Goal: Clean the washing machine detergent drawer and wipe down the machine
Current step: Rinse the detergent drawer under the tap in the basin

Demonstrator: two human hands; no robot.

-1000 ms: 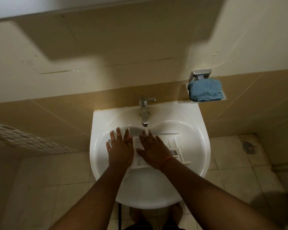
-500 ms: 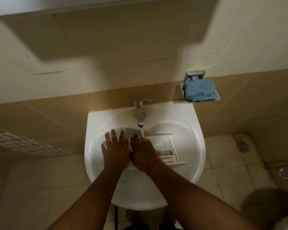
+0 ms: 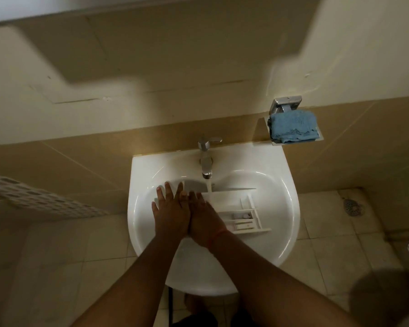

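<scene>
A white detergent drawer (image 3: 241,213) lies across the bowl of the white sink (image 3: 286,208), its compartments facing up. Water runs from the chrome tap (image 3: 206,165) onto the drawer's left part. My left hand (image 3: 170,208) lies flat with straight, spread fingers over the drawer's left end. My right hand (image 3: 203,220) rests beside it, touching it, fingers pointing toward the stream and covering the drawer's middle. What the palms touch underneath is hidden. A folded blue cloth (image 3: 292,127) sits on a wall-mounted metal dish right of the tap.
Beige tiled wall rises behind the sink. A white perforated basket edge (image 3: 33,199) juts in at the left. The tiled floor has a round drain (image 3: 352,205) at the far right. My feet stand under the sink's front.
My right hand has slid left along the drawer until it meets my left hand, uncovering the drawer's right compartments. The left hand stayed at the left end. The view shifted slightly.
</scene>
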